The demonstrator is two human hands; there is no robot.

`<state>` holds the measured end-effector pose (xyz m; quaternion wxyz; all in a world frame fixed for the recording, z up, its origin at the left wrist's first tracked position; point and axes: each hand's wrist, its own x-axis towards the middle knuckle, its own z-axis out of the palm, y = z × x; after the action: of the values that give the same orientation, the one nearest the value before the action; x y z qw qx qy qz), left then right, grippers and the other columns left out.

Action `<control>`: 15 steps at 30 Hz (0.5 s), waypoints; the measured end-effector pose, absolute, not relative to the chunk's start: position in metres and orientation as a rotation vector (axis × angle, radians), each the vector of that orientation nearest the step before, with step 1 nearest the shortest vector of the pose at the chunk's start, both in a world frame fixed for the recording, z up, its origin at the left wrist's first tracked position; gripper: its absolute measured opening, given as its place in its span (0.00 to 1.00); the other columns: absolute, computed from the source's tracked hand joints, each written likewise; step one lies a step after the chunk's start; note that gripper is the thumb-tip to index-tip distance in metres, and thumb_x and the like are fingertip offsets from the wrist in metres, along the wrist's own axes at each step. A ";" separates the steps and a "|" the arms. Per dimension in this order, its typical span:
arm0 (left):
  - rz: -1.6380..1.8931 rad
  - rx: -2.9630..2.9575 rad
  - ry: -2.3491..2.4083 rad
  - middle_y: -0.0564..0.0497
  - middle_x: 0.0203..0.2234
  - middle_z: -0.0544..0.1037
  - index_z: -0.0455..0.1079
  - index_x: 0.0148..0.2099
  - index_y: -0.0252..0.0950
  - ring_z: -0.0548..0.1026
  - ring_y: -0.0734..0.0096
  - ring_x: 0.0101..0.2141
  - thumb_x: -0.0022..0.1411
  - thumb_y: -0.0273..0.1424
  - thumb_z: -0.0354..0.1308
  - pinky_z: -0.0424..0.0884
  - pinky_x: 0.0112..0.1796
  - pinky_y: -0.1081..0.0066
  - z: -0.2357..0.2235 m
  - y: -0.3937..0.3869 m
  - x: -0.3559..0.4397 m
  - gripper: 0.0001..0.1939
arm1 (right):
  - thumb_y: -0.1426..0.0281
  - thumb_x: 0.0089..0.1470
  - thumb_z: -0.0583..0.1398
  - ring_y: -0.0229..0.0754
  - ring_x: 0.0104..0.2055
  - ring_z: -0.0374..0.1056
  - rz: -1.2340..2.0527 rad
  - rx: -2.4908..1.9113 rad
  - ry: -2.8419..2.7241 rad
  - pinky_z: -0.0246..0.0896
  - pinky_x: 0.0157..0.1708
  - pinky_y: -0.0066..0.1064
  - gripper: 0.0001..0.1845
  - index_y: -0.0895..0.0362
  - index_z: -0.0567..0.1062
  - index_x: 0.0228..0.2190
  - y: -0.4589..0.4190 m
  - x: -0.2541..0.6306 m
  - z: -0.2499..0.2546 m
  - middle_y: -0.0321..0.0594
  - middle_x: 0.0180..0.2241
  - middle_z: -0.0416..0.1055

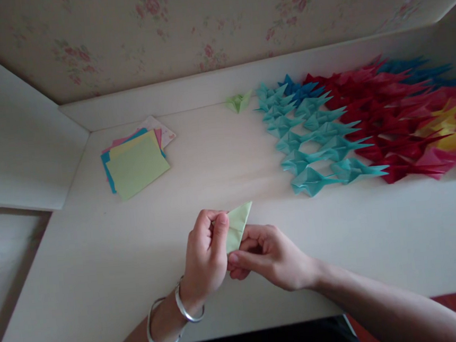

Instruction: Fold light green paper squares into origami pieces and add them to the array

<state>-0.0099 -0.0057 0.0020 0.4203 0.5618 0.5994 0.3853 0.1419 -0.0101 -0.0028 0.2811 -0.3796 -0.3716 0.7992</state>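
Note:
A light green folded paper piece (pixel 237 224) is held up over the near middle of the white table (pixel 100 256), its point aimed up and to the right. My left hand (pixel 205 255), with two silver bangles on the wrist, pinches its left side. My right hand (pixel 269 255) pinches its lower end from the right. Both hands are closed on the paper.
A stack of coloured paper sheets (pixel 135 160), green on top, lies at the back left. One finished green folded piece (pixel 238 102) sits by the back ledge. Rows of teal (pixel 313 142), red (pixel 387 125), blue and yellow folded pieces cover the right side.

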 end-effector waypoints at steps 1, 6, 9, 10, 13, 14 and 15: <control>0.970 1.407 1.498 0.56 0.25 0.71 0.67 0.40 0.38 0.68 0.75 0.24 0.71 0.38 0.50 0.63 0.25 0.76 0.002 -0.005 -0.010 0.11 | 0.60 0.50 0.69 0.39 0.28 0.75 2.132 -1.035 -1.002 0.72 0.31 0.29 0.17 0.61 0.74 0.29 -0.010 0.142 -0.003 0.41 0.26 0.77; 0.910 1.360 1.473 0.54 0.27 0.73 0.68 0.43 0.37 0.70 0.74 0.25 0.70 0.39 0.51 0.65 0.26 0.75 0.002 0.000 -0.011 0.11 | 0.58 0.55 0.65 0.39 0.32 0.74 1.946 -1.066 -1.130 0.68 0.33 0.28 0.16 0.59 0.75 0.36 -0.006 0.150 -0.004 0.39 0.29 0.77; 0.873 1.397 1.473 0.53 0.29 0.74 0.68 0.45 0.38 0.71 0.73 0.27 0.70 0.38 0.51 0.67 0.28 0.75 0.001 0.001 -0.012 0.10 | 0.57 0.62 0.58 0.38 0.30 0.73 1.750 -1.157 -1.186 0.67 0.34 0.29 0.17 0.58 0.75 0.33 -0.004 0.155 -0.006 0.38 0.26 0.76; 0.888 1.444 1.485 0.52 0.31 0.75 0.68 0.47 0.38 0.72 0.73 0.28 0.70 0.37 0.52 0.68 0.29 0.74 0.000 0.001 -0.012 0.09 | 0.57 0.63 0.57 0.38 0.29 0.73 1.701 -1.187 -1.186 0.67 0.33 0.28 0.18 0.58 0.75 0.31 -0.003 0.156 -0.007 0.37 0.25 0.76; 0.933 1.723 1.498 0.47 0.41 0.75 0.70 0.51 0.39 0.75 0.68 0.38 0.69 0.32 0.54 0.71 0.34 0.72 -0.002 0.002 -0.013 0.10 | 0.58 0.63 0.58 0.38 0.27 0.72 1.601 -1.238 -1.158 0.66 0.30 0.28 0.17 0.58 0.76 0.31 -0.002 0.156 -0.009 0.36 0.24 0.74; 0.917 1.825 1.484 0.45 0.44 0.74 0.71 0.51 0.39 0.75 0.65 0.42 0.68 0.31 0.55 0.72 0.36 0.71 -0.002 0.002 -0.013 0.11 | 0.59 0.62 0.59 0.38 0.28 0.72 1.583 -1.237 -1.148 0.67 0.30 0.28 0.16 0.58 0.76 0.31 -0.002 0.156 -0.009 0.36 0.25 0.74; 0.887 1.904 1.458 0.43 0.47 0.73 0.72 0.51 0.39 0.74 0.63 0.46 0.68 0.31 0.55 0.73 0.39 0.70 -0.002 0.003 -0.013 0.11 | 0.59 0.61 0.59 0.38 0.29 0.72 1.567 -1.232 -1.145 0.68 0.31 0.28 0.14 0.57 0.76 0.33 -0.001 0.155 -0.009 0.36 0.26 0.75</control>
<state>-0.0132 0.0028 -0.0019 0.2880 0.7131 0.5461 0.3321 0.1554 -0.0014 -0.0093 0.4091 -0.4890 -0.4547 0.6219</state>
